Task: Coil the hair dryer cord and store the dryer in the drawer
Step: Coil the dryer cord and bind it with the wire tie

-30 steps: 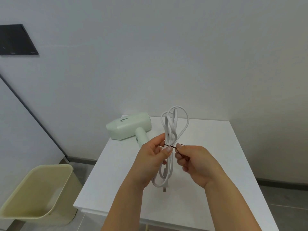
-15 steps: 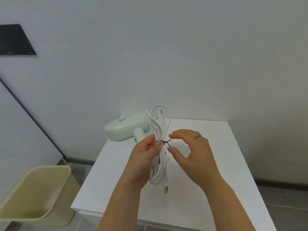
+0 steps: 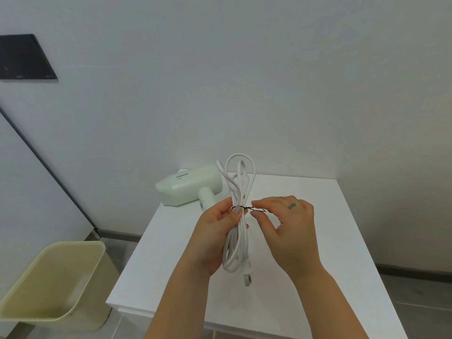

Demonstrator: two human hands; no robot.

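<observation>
Smooth white rubbery cord [image 3: 238,231], thin black wire tie [image 3: 247,208] (twisted), matt plastic dryer [image 3: 188,188], matt white tabletop [image 3: 305,277].

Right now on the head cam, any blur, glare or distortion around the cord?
Head view: light soft and even, no glare on the table, barely any shadow; head view: cord, black tie and dryer label sharp, left hand and right hand free of motion blur; head view: wide-angle stretch splays the table sides and bin.
</observation>
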